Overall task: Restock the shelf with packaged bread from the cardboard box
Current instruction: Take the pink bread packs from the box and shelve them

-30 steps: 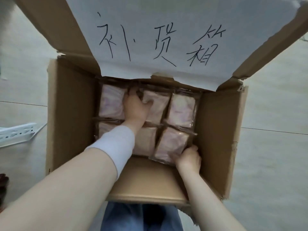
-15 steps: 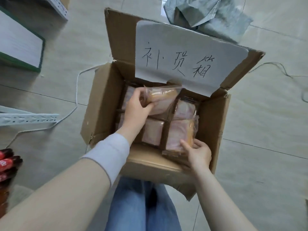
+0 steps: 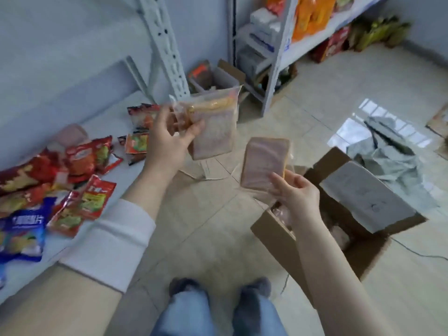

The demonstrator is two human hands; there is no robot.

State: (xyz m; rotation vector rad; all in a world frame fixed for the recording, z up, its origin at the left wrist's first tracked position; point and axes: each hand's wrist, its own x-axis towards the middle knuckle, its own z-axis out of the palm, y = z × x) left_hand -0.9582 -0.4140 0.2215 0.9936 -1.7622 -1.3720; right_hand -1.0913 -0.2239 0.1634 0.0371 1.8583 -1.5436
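My left hand grips a clear-wrapped bread packet by its left edge, held up in front of the white shelf. My right hand pinches a second bread packet by its lower right corner, just above the open cardboard box. More wrapped bread lies inside the box, partly hidden by my right arm. The box's flap carries a white paper label.
Red and blue snack bags lie spread on the low white shelf at left. A pink packet rests further back on it. A second stocked rack stands at the back. Grey wrapping lies on the tiled floor behind the box.
Both hands have lifted a bread packet each out of the box. My view has swung left from the box toward the shelf, leaving the box at lower right.
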